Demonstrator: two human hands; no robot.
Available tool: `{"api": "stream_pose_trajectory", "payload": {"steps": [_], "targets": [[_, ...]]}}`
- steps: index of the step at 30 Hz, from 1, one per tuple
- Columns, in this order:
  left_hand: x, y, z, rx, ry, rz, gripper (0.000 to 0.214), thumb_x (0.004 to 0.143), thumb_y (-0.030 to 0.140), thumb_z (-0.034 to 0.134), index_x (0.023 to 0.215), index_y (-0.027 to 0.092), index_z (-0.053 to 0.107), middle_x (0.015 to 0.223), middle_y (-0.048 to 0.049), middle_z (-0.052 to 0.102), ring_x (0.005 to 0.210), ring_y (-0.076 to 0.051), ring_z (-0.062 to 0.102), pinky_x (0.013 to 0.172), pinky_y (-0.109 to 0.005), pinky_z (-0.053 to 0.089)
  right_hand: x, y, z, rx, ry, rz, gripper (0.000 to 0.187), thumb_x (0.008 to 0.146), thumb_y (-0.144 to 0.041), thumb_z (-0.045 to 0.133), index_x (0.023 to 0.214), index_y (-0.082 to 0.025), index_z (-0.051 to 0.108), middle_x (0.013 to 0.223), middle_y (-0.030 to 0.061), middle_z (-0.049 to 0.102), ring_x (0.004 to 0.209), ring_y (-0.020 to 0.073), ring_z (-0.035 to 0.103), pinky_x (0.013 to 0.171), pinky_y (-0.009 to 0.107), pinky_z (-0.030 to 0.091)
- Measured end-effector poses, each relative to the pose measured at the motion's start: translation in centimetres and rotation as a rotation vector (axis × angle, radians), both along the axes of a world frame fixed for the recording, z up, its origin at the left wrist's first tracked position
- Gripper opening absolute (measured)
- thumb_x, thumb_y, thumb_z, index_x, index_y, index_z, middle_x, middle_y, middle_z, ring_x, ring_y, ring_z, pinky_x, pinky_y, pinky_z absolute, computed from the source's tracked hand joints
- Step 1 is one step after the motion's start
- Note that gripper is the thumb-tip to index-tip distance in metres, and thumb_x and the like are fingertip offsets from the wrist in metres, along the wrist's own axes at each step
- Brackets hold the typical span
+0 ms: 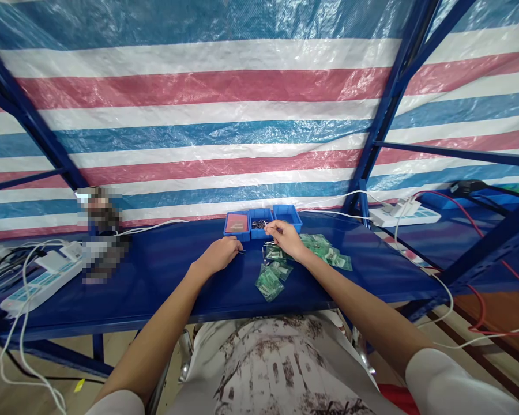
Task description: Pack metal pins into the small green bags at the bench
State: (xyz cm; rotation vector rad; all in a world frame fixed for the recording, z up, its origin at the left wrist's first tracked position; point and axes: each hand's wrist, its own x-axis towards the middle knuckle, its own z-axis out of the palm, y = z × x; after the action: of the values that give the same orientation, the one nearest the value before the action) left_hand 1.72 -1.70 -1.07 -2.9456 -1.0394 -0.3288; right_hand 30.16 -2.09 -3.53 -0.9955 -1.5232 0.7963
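My left hand is closed in a pinch above the blue table, with a thin dark pin-like piece sticking out at its fingertips. My right hand is also pinched, at the front of a middle blue bin that holds small metal parts. What its fingers hold is too small to make out. Small clear bags with green contents lie below the right hand, and more green bags spread to its right. Beside the middle bin stands a left blue bin with a pink piece inside.
A third blue bin stands at the right of the row. White power strips with cables lie on the left, and another power strip on the right. Blue metal posts and a striped tarp close off the back.
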Motion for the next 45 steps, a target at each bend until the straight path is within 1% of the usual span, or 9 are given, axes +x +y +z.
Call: {"api": "stream_pose_trajectory", "payload": {"steps": [7, 14, 18, 22, 27, 31, 36, 40, 45], "targets": [[0.31, -0.39, 0.49, -0.016, 0.012, 0.028, 0.024, 0.103, 0.014, 0.052, 0.109, 0.017, 0.075, 0.114, -0.0104, 0.074, 0.102, -0.024, 0.071, 0.089, -0.031, 0.054, -0.03, -0.07, 0.01, -0.005, 0.005, -0.004, 0.039, 0.088, -0.060, 0.071, 0.088, -0.021, 0.072, 0.096, 0.0084, 0.078, 0.051, 0.0137, 0.053, 0.051, 0.032, 0.047], [0.26, -0.24, 0.36, -0.007, 0.016, 0.026, 0.026, 0.103, 0.012, 0.052, 0.111, 0.017, 0.075, 0.114, -0.0104, 0.074, 0.102, -0.024, 0.071, 0.089, -0.031, 0.055, -0.04, -0.04, -0.01, 0.007, 0.005, -0.002, 0.038, 0.088, -0.060, 0.072, 0.089, -0.022, 0.072, 0.093, 0.0078, 0.077, 0.050, 0.0140, 0.054, 0.051, 0.032, 0.047], [0.19, -0.31, 0.47, -0.002, 0.014, 0.022, 0.026, 0.103, 0.012, 0.052, 0.113, 0.017, 0.076, 0.115, -0.0112, 0.074, 0.103, -0.025, 0.071, 0.090, -0.031, 0.055, 0.04, -0.04, 0.00, 0.007, 0.007, 0.004, 0.038, 0.088, -0.059, 0.072, 0.090, -0.022, 0.073, 0.095, 0.0079, 0.077, 0.050, 0.0136, 0.053, 0.050, 0.032, 0.047], [0.26, -0.45, 0.63, -0.015, 0.012, 0.033, 0.024, 0.104, 0.014, 0.053, 0.111, 0.017, 0.076, 0.114, -0.0111, 0.075, 0.100, -0.024, 0.071, 0.087, -0.030, 0.054, 0.14, 0.02, -0.14, -0.007, -0.004, 0.007, 0.036, 0.090, -0.057, 0.070, 0.088, -0.021, 0.072, 0.097, 0.0081, 0.077, 0.051, 0.0132, 0.053, 0.050, 0.031, 0.046], [0.21, -0.34, 0.36, -0.005, 0.009, 0.031, 0.025, 0.102, 0.012, 0.052, 0.111, 0.017, 0.075, 0.113, -0.0104, 0.075, 0.099, -0.023, 0.071, 0.086, -0.029, 0.054, 0.12, 0.02, -0.18, -0.001, -0.009, 0.001, 0.036, 0.090, -0.057, 0.070, 0.091, -0.022, 0.072, 0.095, 0.0073, 0.077, 0.052, 0.0135, 0.053, 0.050, 0.031, 0.047], [0.09, -0.25, 0.25, 0.002, 0.005, 0.020, 0.026, 0.102, 0.011, 0.051, 0.111, 0.017, 0.075, 0.113, -0.0105, 0.074, 0.100, -0.023, 0.071, 0.087, -0.029, 0.054, 0.00, -0.19, 0.07, -0.013, -0.004, 0.000, 0.039, 0.088, -0.060, 0.070, 0.090, -0.021, 0.072, 0.099, 0.0085, 0.078, 0.052, 0.0136, 0.053, 0.050, 0.031, 0.046], [0.16, -0.29, 0.46, -0.014, 0.008, 0.027, 0.025, 0.103, 0.015, 0.051, 0.110, 0.016, 0.075, 0.113, -0.0118, 0.074, 0.100, -0.023, 0.071, 0.088, -0.029, 0.054, -0.09, -0.30, 0.25, -0.023, 0.009, 0.002, 0.042, 0.086, -0.063, 0.072, 0.088, -0.021, 0.071, 0.096, 0.0086, 0.077, 0.051, 0.0135, 0.052, 0.049, 0.031, 0.045], [0.19, -0.33, 0.44, -0.010, 0.013, 0.026, 0.027, 0.103, 0.014, 0.050, 0.111, 0.017, 0.075, 0.113, -0.0117, 0.074, 0.099, -0.024, 0.071, 0.086, -0.030, 0.055, -0.02, -0.27, 0.18, -0.023, -0.004, 0.008, 0.041, 0.088, -0.063, 0.071, 0.085, -0.022, 0.070, 0.095, 0.0079, 0.076, 0.052, 0.0139, 0.052, 0.049, 0.031, 0.044], [0.16, -0.44, 0.45, -0.006, 0.009, 0.028, 0.028, 0.102, 0.013, 0.049, 0.110, 0.017, 0.075, 0.113, -0.0118, 0.074, 0.098, -0.024, 0.072, 0.086, -0.030, 0.055, 0.06, -0.04, -0.10, -0.015, -0.004, -0.039, 0.036, 0.083, -0.058, 0.077, 0.090, -0.023, 0.071, 0.081, 0.0032, 0.068, 0.055, 0.0163, 0.054, 0.050, 0.031, 0.043]]}}
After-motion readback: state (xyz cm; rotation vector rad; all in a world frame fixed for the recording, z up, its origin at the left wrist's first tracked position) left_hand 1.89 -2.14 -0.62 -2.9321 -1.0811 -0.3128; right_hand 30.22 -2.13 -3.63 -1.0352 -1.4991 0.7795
